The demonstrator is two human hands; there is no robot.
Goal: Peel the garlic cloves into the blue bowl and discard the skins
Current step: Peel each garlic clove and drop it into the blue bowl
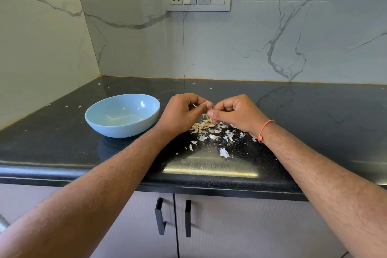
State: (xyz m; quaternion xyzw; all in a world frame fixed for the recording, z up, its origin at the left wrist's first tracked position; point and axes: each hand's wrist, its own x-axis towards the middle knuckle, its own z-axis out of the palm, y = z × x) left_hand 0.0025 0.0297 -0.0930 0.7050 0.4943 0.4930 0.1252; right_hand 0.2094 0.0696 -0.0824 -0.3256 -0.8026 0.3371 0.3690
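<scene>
My left hand and right hand meet fingertip to fingertip above the skins on the tabletop, each grip pinching what appears to be a garlic clove, mostly hidden. The blue bowl sits just left.

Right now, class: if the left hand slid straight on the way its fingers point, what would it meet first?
Probably the right hand: the left hand points rightward, fingertips nearly touching it over the garlic skins. Depth is unclear.
</scene>
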